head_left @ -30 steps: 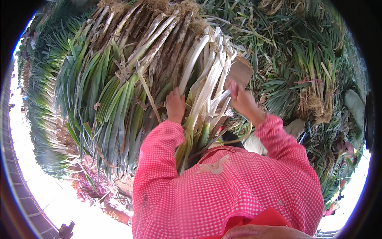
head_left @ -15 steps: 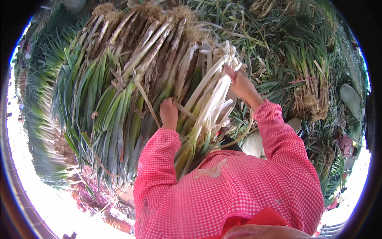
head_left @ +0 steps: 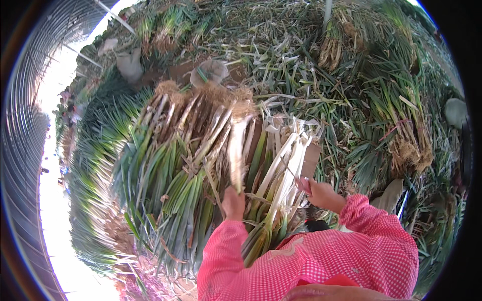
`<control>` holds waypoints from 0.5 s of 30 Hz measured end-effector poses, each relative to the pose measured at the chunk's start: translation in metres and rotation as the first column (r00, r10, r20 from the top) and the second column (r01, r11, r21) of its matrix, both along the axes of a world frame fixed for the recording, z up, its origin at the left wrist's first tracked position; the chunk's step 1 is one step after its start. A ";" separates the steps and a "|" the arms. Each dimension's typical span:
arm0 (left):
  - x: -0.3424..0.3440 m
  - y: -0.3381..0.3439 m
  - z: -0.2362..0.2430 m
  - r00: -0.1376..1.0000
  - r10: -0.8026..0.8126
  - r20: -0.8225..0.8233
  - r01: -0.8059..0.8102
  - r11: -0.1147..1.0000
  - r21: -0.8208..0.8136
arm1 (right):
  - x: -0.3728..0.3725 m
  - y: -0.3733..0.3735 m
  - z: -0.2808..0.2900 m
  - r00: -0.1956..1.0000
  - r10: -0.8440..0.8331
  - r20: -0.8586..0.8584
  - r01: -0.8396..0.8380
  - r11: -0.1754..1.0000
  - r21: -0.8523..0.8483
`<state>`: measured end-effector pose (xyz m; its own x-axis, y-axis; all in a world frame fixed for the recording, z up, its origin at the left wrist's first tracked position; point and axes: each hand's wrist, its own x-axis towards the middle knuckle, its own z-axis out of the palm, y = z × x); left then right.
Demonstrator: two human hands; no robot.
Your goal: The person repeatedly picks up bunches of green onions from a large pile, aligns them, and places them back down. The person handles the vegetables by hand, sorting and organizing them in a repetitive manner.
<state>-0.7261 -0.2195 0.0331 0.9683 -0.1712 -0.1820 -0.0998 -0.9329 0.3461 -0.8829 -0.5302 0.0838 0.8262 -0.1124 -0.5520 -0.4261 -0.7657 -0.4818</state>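
Observation:
My left hand (head_left: 234, 203) is closed round the lower stalk of a long green onion (head_left: 237, 155). The onion is smeared by motion and stands out from the pile, its upper end near the pile's roots. Lower right of it, my right hand (head_left: 325, 195) is closed round a small knife (head_left: 290, 170), whose thin dark blade points up and left. Under the blade lie several peeled white green onions (head_left: 286, 185), side by side with leaves toward me. Left of them is a thick pile of unpeeled green onions (head_left: 175, 165), brown roots at the far end.
Tied bundles of green onions (head_left: 406, 135) lie to the right. Loose leaves and trimmings (head_left: 291, 65) cover the ground beyond. A pale sack (head_left: 210, 72) sits behind the pile, and another row of onions (head_left: 95, 185) runs along the left. A ribbed curved wall (head_left: 25, 145) rises at far left.
My view has tilted upward, showing more ground beyond. My left hand now grips a green onion from the pile. My right hand has drawn back from the peeled onions' far ends toward me.

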 end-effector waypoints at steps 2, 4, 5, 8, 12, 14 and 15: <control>-0.004 0.024 0.046 0.995 0.066 0.070 -0.068 0.997 0.023 | -0.037 0.003 0.005 0.999 -0.006 0.036 0.005 1.000 0.021; -0.009 0.047 0.096 0.948 0.219 0.229 -0.221 0.975 -0.019 | -0.062 0.004 0.011 1.000 0.001 -0.011 -0.001 0.999 0.038; -0.013 0.060 0.123 0.908 0.280 0.313 -0.288 0.957 -0.021 | -0.068 0.000 0.013 1.000 -0.021 -0.004 0.021 0.999 0.040; -0.014 0.093 0.210 0.667 0.564 0.486 -0.513 0.821 -0.249 | -0.074 -0.013 0.017 0.988 -0.056 0.143 0.045 0.996 0.077; -0.028 0.121 0.345 0.293 0.641 0.709 -0.544 0.722 -0.428 | -0.073 -0.021 0.018 0.961 0.005 0.278 -0.042 0.991 0.127; -0.033 0.122 0.427 0.141 0.533 0.835 -0.347 0.816 -0.462 | -0.076 -0.015 0.020 0.974 0.082 0.213 -0.113 0.984 0.137; -0.037 0.117 0.462 0.110 0.396 0.911 -0.006 0.917 -0.398 | -0.078 -0.011 0.021 0.973 0.085 0.216 -0.115 0.985 0.131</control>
